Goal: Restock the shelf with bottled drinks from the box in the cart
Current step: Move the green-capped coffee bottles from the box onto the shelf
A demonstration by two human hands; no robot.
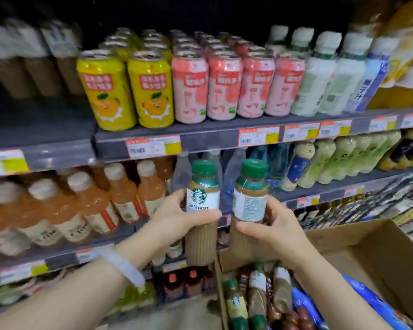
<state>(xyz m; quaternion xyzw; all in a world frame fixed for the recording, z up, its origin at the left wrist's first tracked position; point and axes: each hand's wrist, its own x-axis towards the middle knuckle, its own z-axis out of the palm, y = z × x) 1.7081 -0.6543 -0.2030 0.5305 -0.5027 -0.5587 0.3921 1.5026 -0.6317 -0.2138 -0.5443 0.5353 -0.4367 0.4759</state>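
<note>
My left hand (177,217) grips a green-capped caffe latte bottle (202,198) around its middle, logo facing me. My right hand (267,228) grips a second, matching latte bottle (249,196) with its back label toward me. Both bottles are upright, side by side, in front of the second shelf (332,184), a little above the cardboard box (367,244). The box sits at the lower right and holds several more coffee bottles (258,289) lying down. A white band is on my left wrist.
The top shelf (200,133) carries yellow cans, pink cans and white bottles. Orange juice bottles (93,201) fill the second shelf's left; clear water bottles stand behind the lattes, pale green bottles further right. The cart's wire edge (358,206) runs at right. Blue packaging lies in the box.
</note>
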